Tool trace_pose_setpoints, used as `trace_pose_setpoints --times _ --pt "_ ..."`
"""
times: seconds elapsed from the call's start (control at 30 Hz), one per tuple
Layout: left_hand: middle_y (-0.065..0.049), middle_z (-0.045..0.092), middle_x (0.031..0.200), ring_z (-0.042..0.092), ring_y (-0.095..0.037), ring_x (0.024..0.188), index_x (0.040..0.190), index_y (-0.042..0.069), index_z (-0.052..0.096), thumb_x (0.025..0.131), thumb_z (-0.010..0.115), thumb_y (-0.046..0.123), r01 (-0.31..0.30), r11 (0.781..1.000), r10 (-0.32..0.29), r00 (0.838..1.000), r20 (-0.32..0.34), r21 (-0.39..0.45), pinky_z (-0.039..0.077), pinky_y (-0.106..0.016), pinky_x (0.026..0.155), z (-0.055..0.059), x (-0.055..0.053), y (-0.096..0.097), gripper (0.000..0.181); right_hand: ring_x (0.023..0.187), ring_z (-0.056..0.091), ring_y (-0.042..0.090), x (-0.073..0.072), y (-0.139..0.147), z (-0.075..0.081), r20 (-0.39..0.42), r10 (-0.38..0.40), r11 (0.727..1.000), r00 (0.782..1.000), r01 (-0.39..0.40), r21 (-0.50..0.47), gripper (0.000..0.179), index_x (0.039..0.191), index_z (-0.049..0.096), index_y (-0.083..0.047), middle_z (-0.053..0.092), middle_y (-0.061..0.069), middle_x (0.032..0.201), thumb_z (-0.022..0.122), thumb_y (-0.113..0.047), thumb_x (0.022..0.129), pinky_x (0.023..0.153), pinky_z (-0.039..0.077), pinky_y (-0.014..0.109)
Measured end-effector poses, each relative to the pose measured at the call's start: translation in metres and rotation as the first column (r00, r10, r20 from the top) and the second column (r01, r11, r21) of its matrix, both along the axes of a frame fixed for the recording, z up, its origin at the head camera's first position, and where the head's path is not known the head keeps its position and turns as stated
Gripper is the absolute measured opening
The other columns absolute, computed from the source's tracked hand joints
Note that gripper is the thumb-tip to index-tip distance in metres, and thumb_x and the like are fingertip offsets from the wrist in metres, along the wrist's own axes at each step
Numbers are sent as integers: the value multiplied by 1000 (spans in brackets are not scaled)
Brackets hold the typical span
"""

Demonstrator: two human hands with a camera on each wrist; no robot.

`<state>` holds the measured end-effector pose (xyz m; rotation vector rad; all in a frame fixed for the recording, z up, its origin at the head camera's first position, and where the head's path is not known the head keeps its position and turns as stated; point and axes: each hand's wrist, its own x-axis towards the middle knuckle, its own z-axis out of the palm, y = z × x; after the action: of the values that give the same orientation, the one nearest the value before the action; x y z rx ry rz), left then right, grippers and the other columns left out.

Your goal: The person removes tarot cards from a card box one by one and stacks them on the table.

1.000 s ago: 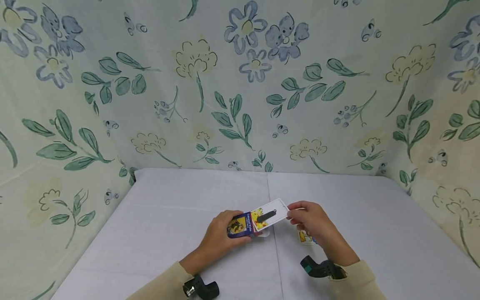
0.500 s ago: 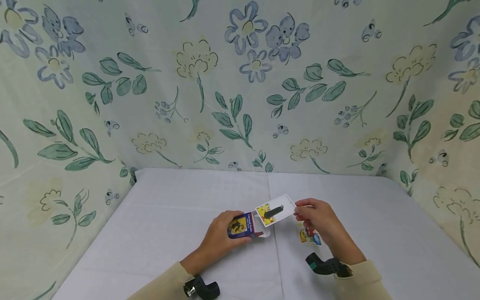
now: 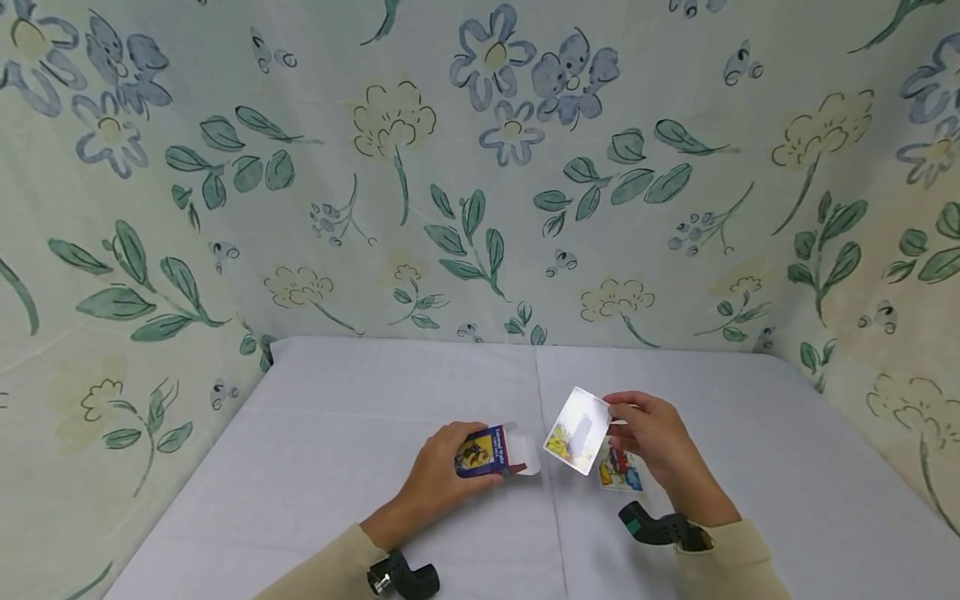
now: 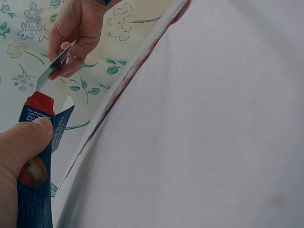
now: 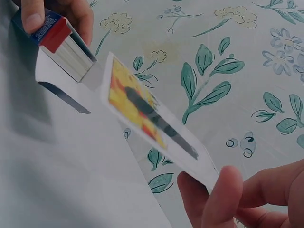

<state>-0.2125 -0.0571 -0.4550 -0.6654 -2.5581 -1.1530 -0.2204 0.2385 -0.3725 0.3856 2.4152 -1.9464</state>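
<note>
My left hand (image 3: pixel 433 473) grips a dark blue card box (image 3: pixel 480 452) with a yellow picture. Its end flap stands open toward the right, and the right wrist view shows a stack of cards (image 5: pixel 71 61) inside the box. My right hand (image 3: pixel 654 433) pinches a single card (image 3: pixel 576 431) by its edge, held tilted above the table and apart from the box. Yellow and red artwork with a dark upright shape covers part of that card in the right wrist view. Beneath the right hand, another colourful card (image 3: pixel 620 471) lies on the cloth, partly hidden.
A white cloth with a crease covers the table (image 3: pixel 360 392). Floral fabric (image 3: pixel 480 208) hangs behind it and along both sides. Each wrist carries a black camera mount, one at the left (image 3: pixel 405 577) and one at the right (image 3: pixel 660 529).
The card in my right hand has come out of the box, moved right and turned steeper, now catching light. More of the card on the table shows. My left hand and the box stay still.
</note>
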Motion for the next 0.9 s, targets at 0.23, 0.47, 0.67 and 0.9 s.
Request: trace_pose_setpoints --times 0.23,0.47,0.67,0.9 --pt "7 58 122 51 -9 102 131 18 55 73 82 45 2 1000 -2 1000 6 10 46 -36 86 0 0 0 70 87 64 29 -1 1 -2 -4 24 1000 1000 -24 12 31 125 55 -1 52 21 125 55 -16 97 76 55 32" --pt "8 58 123 50 -8 103 132 20 54 74 80 49 -6 1000 6 1000 9 1 45 -36 87 0 1 0 70 89 66 24 0 3 -2 24 64 998 998 -65 22 36 122 55 5 55 21 117 65 -14 93 82 54 35" --pt "8 58 123 51 -9 104 132 19 54 73 81 48 -3 1000 3 1000 8 7 46 -37 88 0 1 0 70 86 66 25 1 5 -1 49 63 996 997 -66 58 40 121 56 5 58 21 115 70 -15 90 84 53 37" --pt "8 58 123 51 -9 104 132 19 54 74 81 47 1 1000 -1 1000 1 6 45 -37 87 -1 1 0 70 86 65 32 -1 14 -5 71 65 986 995 -74 148 44 119 58 3 66 17 107 66 -30 92 73 53 36"
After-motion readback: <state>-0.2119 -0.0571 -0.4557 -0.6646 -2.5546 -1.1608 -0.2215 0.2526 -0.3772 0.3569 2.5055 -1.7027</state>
